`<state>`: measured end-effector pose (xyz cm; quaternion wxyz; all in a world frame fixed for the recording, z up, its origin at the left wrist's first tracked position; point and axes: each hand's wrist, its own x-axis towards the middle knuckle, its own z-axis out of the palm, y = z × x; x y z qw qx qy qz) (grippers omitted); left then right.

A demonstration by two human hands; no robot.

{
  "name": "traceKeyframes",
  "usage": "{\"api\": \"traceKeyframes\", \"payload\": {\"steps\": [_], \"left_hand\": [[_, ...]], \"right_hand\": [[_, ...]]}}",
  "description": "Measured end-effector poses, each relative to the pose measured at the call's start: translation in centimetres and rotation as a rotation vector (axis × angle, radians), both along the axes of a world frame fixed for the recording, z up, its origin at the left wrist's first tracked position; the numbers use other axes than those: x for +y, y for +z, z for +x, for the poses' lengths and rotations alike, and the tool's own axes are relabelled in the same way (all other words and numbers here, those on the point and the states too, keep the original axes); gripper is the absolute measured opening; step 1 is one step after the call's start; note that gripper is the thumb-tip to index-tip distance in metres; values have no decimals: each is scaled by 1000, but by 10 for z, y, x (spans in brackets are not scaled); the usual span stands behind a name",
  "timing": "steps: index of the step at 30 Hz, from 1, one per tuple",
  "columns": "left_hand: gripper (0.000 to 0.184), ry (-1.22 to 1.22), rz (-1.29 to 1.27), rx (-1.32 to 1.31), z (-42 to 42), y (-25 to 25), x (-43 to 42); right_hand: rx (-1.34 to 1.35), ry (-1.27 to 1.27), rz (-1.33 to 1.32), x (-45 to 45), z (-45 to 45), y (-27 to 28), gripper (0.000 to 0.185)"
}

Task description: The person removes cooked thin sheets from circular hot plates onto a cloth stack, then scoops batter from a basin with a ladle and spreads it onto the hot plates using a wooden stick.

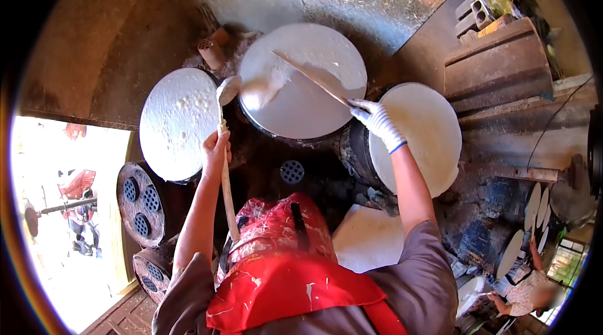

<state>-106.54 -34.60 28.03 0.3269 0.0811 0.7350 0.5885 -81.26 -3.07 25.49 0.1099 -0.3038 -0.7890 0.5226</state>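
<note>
My bare left hand (216, 150) is wrapped round the long pale handle of a ladle (230, 89). The ladle's round bowl hangs between the left griddle (173, 123) and the middle griddle (295, 123). My right hand (378, 123), in a white striped glove, grips one end of a long thin wooden stick (309, 75). That stick slants up and left over the middle griddle, whose surface bears a whitish layer with an uneven patch; I cannot tell whether the stick touches it. Bubbles dot the white layer on the left griddle. A smooth pale sheet covers the right griddle (422, 131).
Perforated coal briquettes sit in drum stoves (141, 200) at lower left, and another briquette (292, 172) lies below the middle griddle. A pale board (367, 241) is by my right side. Another person (531, 291) works at lower right near more drums (487, 244).
</note>
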Motion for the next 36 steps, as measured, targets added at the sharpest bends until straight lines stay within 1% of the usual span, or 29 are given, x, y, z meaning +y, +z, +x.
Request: {"api": "traceKeyframes", "payload": {"steps": [2, 3, 4, 6, 8, 9, 10, 12, 13, 14, 16, 17, 18, 20, 22, 24, 26, 27, 29, 32, 33, 34, 36], "left_hand": [[19, -44, -16, 28, 5, -1, -9], [19, -86, -31, 51, 9, -1, -14], [19, -88, -31, 52, 15, 2, -19], [19, -132, -64, 80, 31, 10, -31], [17, -216, -144, 161, 42, 16, -41], [18, -217, -124, 135, 48, 18, -42], [20, -219, -105, 104, 54, 20, -45], [21, -264, -129, 130, 57, 19, -46], [21, -298, -123, 140, 58, 21, -47], [21, -331, -113, 150, 59, 23, -47], [26, -374, -26, 114, 58, 31, -47], [27, -376, 43, 92, 59, 36, -45], [29, -375, 115, 68, 59, 42, -42], [31, -405, 244, 74, 53, 60, -35], [31, -312, 322, 17, 44, 69, -33], [19, -255, 364, -36, 32, 83, -41], [17, -211, 371, -46, 22, 81, -55], [18, -209, 367, -57, 18, 82, -64], [18, -208, 379, -78, 13, 76, -81], [21, -215, 389, -125, 9, 64, -100], [22, -207, 370, -137, 9, 61, -105], [22, -196, 355, -146, 7, 58, -106], [23, -216, 370, -157, 7, 52, -108]], "right_hand": [[14, 156, -3, -20, 0, -3, 30], [-58, 211, -129, -29, 5, -2, 29], [-91, 233, -115, -37, 12, 2, 30], [-32, 234, -239, -40, 33, 5, 32], [25, 70, -274, -50, 46, 8, 33], [140, -124, -274, -59, 49, 8, 32], [126, -275, -351, -67, 48, 5, 31], [28, -64, -73, -89, 50, -6, 33], [-59, -41, -172, -103, 52, -4, 35], [-87, -16, -91, -117, 55, 3, 36], [-9, -84, 103, -140, 63, 6, 35], [104, -205, 8, -158, 62, 8, 37], [102, -212, 16, -178, 53, 9, 37], [214, -445, -171, -225, 16, 14, 44], [623, -564, -590, -268, -45, -2, 46], [558, -590, -697, -292, -104, 10, 46], [512, -542, -710, -306, -150, -9, 46], [484, -556, -737, -309, -170, -25, 42], [371, -605, -797, -313, -187, -32, 32], [311, -634, -793, -320, -169, -42, 33], [264, -699, -839, -319, -155, -47, 40], [284, -721, -825, -322, -138, -45, 44], [292, -721, -871, -325, -104, -51, 45]]}}
